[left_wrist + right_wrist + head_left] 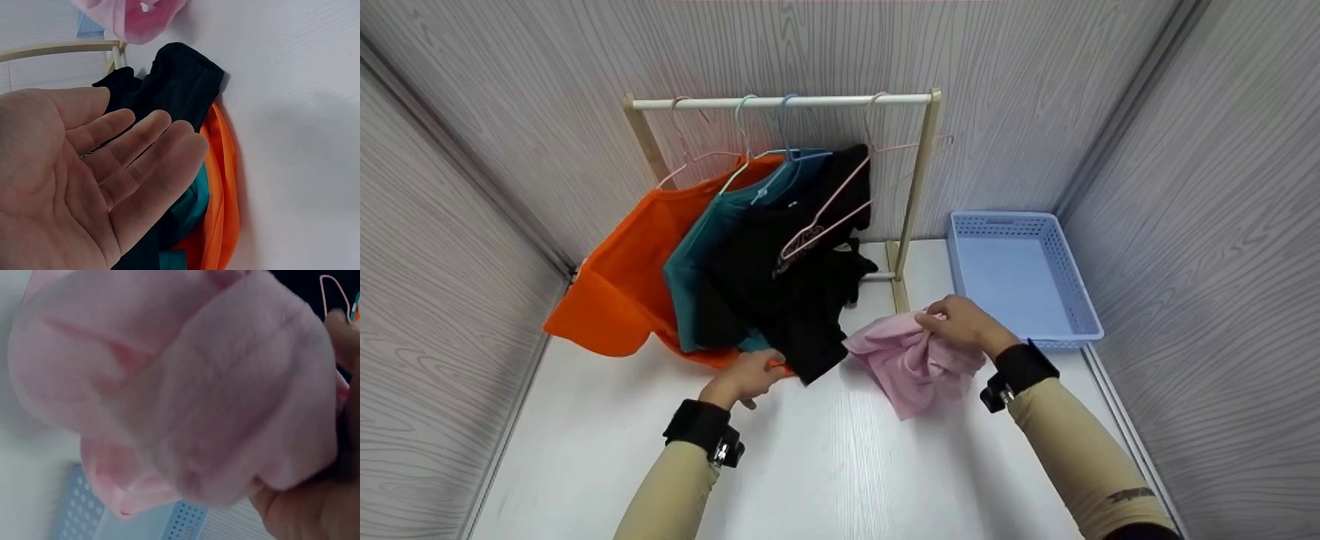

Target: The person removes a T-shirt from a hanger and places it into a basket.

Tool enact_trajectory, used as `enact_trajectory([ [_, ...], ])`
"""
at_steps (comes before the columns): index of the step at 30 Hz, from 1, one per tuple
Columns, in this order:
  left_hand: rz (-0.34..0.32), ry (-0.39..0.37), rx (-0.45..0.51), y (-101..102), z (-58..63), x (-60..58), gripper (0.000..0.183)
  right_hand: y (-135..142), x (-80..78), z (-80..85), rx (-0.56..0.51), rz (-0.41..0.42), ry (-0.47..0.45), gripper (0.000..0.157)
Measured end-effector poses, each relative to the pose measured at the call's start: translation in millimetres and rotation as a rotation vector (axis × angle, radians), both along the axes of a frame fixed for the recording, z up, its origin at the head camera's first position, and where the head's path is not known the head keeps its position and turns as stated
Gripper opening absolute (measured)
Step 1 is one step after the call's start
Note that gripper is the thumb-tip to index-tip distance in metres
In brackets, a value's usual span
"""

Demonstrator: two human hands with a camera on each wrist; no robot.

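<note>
A bunched pink garment [911,367] hangs from my right hand [960,326], whose fingers and thumb pinch its upper part just in front of the basket. In the right wrist view the pink cloth [185,394] fills most of the picture and hides the fingertips. My left hand [746,377] is by the lower hem of the hanging clothes, its fingers loosely bent. The left wrist view has its palm [112,163] turned to the camera, nothing held, with black, teal and orange cloth behind. A bare pink hanger [840,202] hangs tilted at the rack's right, against a black shirt [765,255].
A rack [840,100] with a white rail and wooden posts stands at the back. An orange garment [622,277] and a teal one [690,277] hang on its left. The blue basket [1020,277] sits at the right, near the wall.
</note>
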State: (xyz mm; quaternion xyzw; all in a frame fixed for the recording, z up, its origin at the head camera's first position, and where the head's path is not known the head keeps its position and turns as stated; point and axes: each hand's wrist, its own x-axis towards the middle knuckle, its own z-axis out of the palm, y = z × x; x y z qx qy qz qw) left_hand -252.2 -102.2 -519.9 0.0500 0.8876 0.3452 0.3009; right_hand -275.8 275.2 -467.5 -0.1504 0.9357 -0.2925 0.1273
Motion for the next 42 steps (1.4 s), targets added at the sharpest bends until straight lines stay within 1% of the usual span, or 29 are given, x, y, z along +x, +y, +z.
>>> enact_trajectory([
  [2, -0.004, -0.004, 0.002, 1, 1.0, -0.7, 0.038, 3, -4.9, 7.1, 0.003, -0.013, 0.067, 0.032],
  [4, -0.002, -0.007, 0.002, 2, 1.5, -0.7, 0.038, 7, -10.5, 17.0, -0.011, -0.048, 0.107, 0.025],
  [7, 0.001, -0.014, 0.012, 2, 2.0, 0.0, 0.039, 15, -20.0, 36.8, -0.036, -0.112, 0.162, 0.02],
  [10, 0.001, -0.012, 0.026, 2, 1.9, 1.3, 0.04, 26, -28.7, 61.3, -0.041, -0.18, 0.223, 0.021],
  [12, 0.003, -0.007, 0.03, 1, 1.6, 2.1, 0.04, 35, -33.5, 77.4, -0.025, -0.223, 0.271, 0.023],
  [15, 0.023, 0.001, 0.039, -2, 2.1, 2.1, 0.039, 49, -42.2, 99.2, 0.002, -0.304, 0.328, 0.026],
  [17, 0.032, 0.003, 0.039, -4, 2.4, 2.3, 0.039, 61, -46.7, 108.2, 0.024, -0.36, 0.357, 0.028],
  [19, 0.04, 0.004, 0.041, -6, 2.6, 3.1, 0.039, 72, -49.8, 110.1, 0.04, -0.421, 0.376, 0.029],
  [21, 0.045, 0.007, 0.039, -7, 1.8, 4.4, 0.039, 84, -53.2, 101.5, 0.043, -0.464, 0.409, 0.029],
  [22, 0.052, 0.005, 0.039, -8, 1.0, 5.3, 0.039, 90, -55.0, 92.8, 0.039, -0.48, 0.429, 0.028],
  [24, 0.066, -0.001, 0.041, -9, -0.3, 7.9, 0.04, 99, -56.2, 68.2, 0.025, -0.499, 0.45, 0.025],
  [26, 0.072, -0.006, 0.041, -10, -2.7, 10.7, 0.042, 105, -54.1, 38.0, 0.005, -0.509, 0.428, 0.024],
  [28, 0.086, -0.016, 0.042, -11, -4.8, 14.0, 0.042, 109, -48.8, 6.9, -0.01, -0.507, 0.367, 0.025],
  [30, 0.086, -0.02, 0.043, -12, -6.4, 17.4, 0.043, 110, -40.0, -19.5, -0.009, -0.502, 0.266, 0.027],
  [33, 0.093, -0.024, 0.045, -14, -7.7, 20.6, 0.042, 110, -28.6, -47.9, 0.016, -0.472, 0.116, 0.03],
  [35, 0.096, -0.02, 0.041, -15, -7.7, 21.7, 0.041, 108, -23.5, -58.1, 0.045, -0.447, 0.022, 0.032],
  [37, 0.104, -0.018, 0.035, -16, -7.9, 21.9, 0.039, 106, -21.7, -63.1, 0.073, -0.42, -0.05, 0.033],
  [38, 0.107, -0.015, 0.034, -17, -7.8, 21.8, 0.038, 104, -21.6, -63.7, 0.09, -0.399, -0.066, 0.033],
  [42, 0.112, -0.007, 0.042, -19, -7.1, 20.5, 0.037, 95, -21.8, -58.6, 0.092, -0.341, -0.213, 0.032],
])
